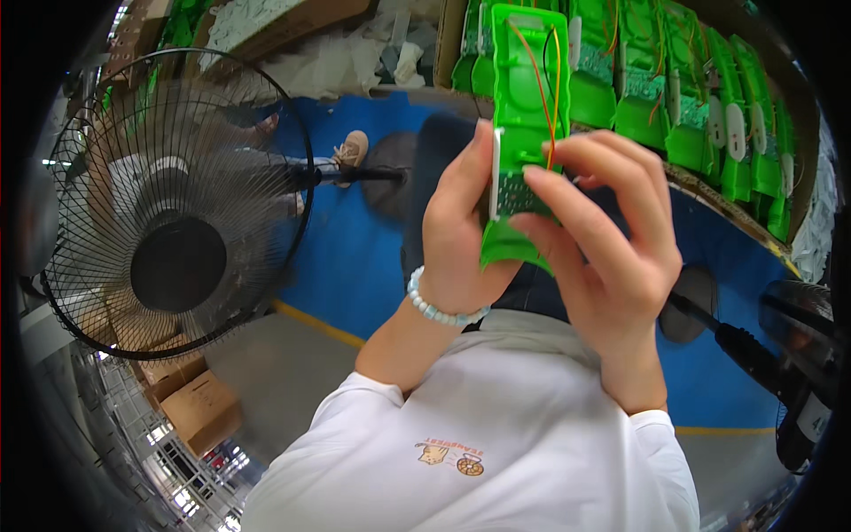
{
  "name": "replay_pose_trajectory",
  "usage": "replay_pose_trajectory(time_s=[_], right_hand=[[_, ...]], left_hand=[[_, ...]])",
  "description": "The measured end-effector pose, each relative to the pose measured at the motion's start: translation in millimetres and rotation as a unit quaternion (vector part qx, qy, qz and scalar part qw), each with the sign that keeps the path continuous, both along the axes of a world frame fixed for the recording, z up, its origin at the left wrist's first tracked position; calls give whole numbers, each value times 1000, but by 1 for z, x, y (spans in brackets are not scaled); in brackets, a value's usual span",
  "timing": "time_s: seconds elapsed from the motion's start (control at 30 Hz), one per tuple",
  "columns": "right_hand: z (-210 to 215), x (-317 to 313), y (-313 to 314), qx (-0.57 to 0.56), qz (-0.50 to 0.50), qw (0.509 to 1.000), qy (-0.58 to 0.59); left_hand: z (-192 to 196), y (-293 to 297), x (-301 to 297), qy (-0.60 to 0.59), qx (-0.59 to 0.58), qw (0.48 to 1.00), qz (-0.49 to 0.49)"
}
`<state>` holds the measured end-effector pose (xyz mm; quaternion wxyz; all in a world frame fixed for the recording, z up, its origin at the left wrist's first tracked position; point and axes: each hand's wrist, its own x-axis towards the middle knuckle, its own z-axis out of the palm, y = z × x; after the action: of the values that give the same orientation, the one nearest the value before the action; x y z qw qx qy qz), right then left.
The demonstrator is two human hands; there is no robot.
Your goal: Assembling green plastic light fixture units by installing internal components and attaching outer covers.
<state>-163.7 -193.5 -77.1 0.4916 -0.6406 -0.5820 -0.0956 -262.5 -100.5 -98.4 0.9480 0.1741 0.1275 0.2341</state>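
My left hand (pixel 461 213) is wrapped round the lower left side of a bright green plastic housing half (pixel 523 97), held up in front of me. Inside the housing sits a green circuit board (pixel 516 195), with a white strip (pixel 496 168) along its left edge. Red, yellow and black wires (pixel 554 97) run up the shell from the board. The fingers of my right hand (pixel 612 222) are bent over the board's right side, thumb and fingertips touching it or close to it near the wires. Whether they pinch a wire is hard to make out.
Ahead to the right, a cardboard box (pixel 683 182) holds several similar green housings (pixel 687 97) with boards and wires. A large black fan (pixel 177 253) stands at left, another fan (pixel 798 328) at right. Brown cartons (pixel 202 410) lie lower left. Someone's shoe (pixel 351 149) shows beyond the left fan.
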Motion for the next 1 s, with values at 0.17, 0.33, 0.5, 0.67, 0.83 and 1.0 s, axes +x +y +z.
replay_pose_trajectory(time_s=[0.17, 0.33, 0.5, 0.67, 0.83, 1.0], right_hand=[[-5, -11, -8, -13, -9, 994, 111], [-10, -5, -24, -19, -19, 987, 158], [-13, 3, -25, -27, -4, 984, 178], [-13, 24, -39, -3, -73, 986, 153], [0, 52, -62, 22, -185, 979, 84], [9, 84, -99, 19, -354, 935, 19]], left_hand=[[-4, -5, -10, 52, 100, 994, 12], [-8, -3, -20, 31, 29, 998, 47], [12, 3, -8, 97, 188, 974, 85], [31, 39, 35, 166, 373, 907, 104], [35, 86, 78, 278, 600, 710, 242], [10, 112, 91, 352, 830, 341, 267]])
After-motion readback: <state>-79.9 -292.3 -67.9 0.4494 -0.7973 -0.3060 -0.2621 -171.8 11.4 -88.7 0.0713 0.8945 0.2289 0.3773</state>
